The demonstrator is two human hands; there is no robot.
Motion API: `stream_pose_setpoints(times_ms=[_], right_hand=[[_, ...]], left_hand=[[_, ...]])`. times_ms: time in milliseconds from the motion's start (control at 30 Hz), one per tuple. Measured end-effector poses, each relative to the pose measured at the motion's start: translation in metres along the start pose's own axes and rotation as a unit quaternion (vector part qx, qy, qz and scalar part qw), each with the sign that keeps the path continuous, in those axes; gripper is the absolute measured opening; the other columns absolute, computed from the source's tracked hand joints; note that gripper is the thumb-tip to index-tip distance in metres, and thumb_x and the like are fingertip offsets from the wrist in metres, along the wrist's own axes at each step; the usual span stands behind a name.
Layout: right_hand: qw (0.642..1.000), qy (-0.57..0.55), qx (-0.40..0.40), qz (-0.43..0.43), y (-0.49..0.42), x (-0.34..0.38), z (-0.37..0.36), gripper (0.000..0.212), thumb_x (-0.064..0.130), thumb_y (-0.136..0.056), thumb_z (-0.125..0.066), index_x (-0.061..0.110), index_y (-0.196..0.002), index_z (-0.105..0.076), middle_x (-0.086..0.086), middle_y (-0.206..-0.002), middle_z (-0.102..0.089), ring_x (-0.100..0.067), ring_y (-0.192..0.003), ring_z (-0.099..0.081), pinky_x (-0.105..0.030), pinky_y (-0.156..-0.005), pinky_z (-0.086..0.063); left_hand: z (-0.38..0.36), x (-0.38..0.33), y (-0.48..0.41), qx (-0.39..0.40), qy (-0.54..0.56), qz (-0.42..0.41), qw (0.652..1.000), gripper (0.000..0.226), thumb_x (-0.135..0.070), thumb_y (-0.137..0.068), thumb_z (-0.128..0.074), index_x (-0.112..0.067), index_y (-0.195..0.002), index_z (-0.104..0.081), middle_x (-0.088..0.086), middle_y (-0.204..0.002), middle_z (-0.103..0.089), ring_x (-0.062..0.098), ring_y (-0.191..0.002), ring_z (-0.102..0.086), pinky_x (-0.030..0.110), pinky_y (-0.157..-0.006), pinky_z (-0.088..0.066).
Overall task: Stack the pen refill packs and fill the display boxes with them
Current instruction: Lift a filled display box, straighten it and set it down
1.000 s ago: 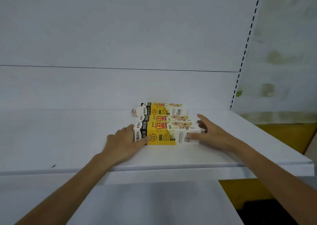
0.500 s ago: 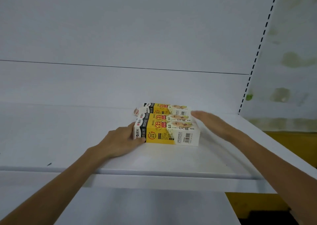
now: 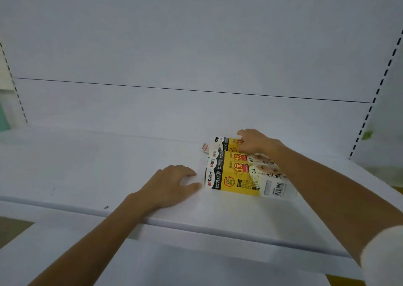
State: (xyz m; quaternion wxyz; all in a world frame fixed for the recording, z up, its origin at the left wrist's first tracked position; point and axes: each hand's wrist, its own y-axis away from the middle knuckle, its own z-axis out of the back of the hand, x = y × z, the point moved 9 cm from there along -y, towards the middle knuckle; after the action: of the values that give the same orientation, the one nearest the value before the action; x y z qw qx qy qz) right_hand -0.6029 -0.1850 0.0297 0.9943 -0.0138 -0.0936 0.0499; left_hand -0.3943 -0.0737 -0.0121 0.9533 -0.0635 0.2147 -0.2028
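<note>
Between the hands, three yellow display boxes lie abreast on the shelf: likely light, stiff card, best gripped across the long sides. Right hand curls round the rear box; left hand rests relaxed alongside.

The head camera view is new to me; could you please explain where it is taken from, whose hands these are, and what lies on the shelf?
There is no machine here. A person is working bare-handed, and a single camera worn on the head looks forward and down at the work. The left hand rests on the white shelf just left of the nearest box, with its fingers loose and holding nothing. The right hand reaches across to the farthest box, and its fingers curl onto that box's top. These are two of three yellow printed boxes that lie flat on the shelf, side by side, one behind another.
</note>
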Motion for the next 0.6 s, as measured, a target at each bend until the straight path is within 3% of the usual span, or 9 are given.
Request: stream_pose_setpoints(times_ms=[67,167,300,400,500,600], right_hand=[[1.000,0.021,-0.014,-0.003,-0.004,0.000,0.006,0.045,0.020,-0.077,-0.061,0.004,-0.119,-0.054,-0.012,-0.112,-0.059,-0.027,-0.105,-0.056,-0.038,-0.087,-0.049],[0.999,0.025,-0.045,-0.008,-0.001,0.006,0.017,0.026,0.019,-0.071,-0.067,0.005,-0.094,-0.065,-0.006,-0.090,-0.061,-0.024,-0.088,-0.062,-0.027,-0.063,-0.045],[0.978,-0.050,-0.195,0.058,0.021,0.044,0.056,0.045,0.027,-0.070,-0.074,0.005,-0.102,-0.050,-0.009,-0.105,-0.047,-0.023,-0.087,-0.053,-0.037,-0.072,-0.048],[0.938,-0.181,-0.264,0.135,0.051,0.092,0.084,0.057,0.030,-0.064,-0.080,0.008,-0.105,-0.046,-0.006,-0.106,-0.053,-0.020,-0.092,-0.055,-0.038,-0.077,-0.051],[0.908,-0.226,-0.298,0.189,0.079,0.138,0.098,0.059,0.034,-0.064,-0.081,0.011,-0.106,-0.046,-0.001,-0.104,-0.055,-0.012,-0.090,-0.056,-0.029,-0.074,-0.051],[0.886,-0.314,-0.280,0.194,0.095,0.157,0.099,0.052,0.037,-0.068,-0.079,0.016,-0.102,-0.047,0.012,-0.090,-0.057,0.000,-0.079,-0.056,-0.015,-0.063,-0.047]], left_hand=[[0.004,0.005,-0.003,-0.009,0.039,0.007,0.999,0.039,-0.047,-0.089,-0.051,-0.025,-0.121,-0.056,-0.011,-0.128,-0.055,0.008,-0.120,-0.047,0.026,-0.103,-0.033],[0.012,0.008,-0.005,-0.040,0.084,0.010,0.996,0.036,-0.043,-0.088,-0.054,-0.023,-0.118,-0.059,-0.007,-0.122,-0.060,0.009,-0.112,-0.053,0.026,-0.098,-0.038],[0.049,0.014,-0.004,-0.155,0.214,0.023,0.964,0.061,-0.044,-0.088,-0.052,-0.032,-0.142,-0.025,0.000,-0.136,-0.045,0.017,-0.120,-0.047,0.029,-0.098,-0.037],[0.084,-0.001,-0.005,-0.212,0.270,-0.033,0.939,0.073,-0.042,-0.086,-0.056,-0.044,-0.142,-0.008,0.000,-0.143,-0.033,0.017,-0.128,-0.040,0.031,-0.100,-0.036],[0.108,-0.025,-0.006,-0.223,0.244,-0.096,0.939,0.092,-0.039,-0.078,-0.067,-0.040,-0.143,-0.002,-0.005,-0.142,-0.034,0.010,-0.122,-0.042,0.023,-0.091,-0.037],[0.128,-0.031,-0.007,-0.232,0.263,-0.129,0.927,0.109,-0.025,-0.071,-0.078,-0.036,-0.145,0.001,-0.019,-0.126,-0.040,-0.008,-0.100,-0.051,0.008,-0.075,-0.044]])
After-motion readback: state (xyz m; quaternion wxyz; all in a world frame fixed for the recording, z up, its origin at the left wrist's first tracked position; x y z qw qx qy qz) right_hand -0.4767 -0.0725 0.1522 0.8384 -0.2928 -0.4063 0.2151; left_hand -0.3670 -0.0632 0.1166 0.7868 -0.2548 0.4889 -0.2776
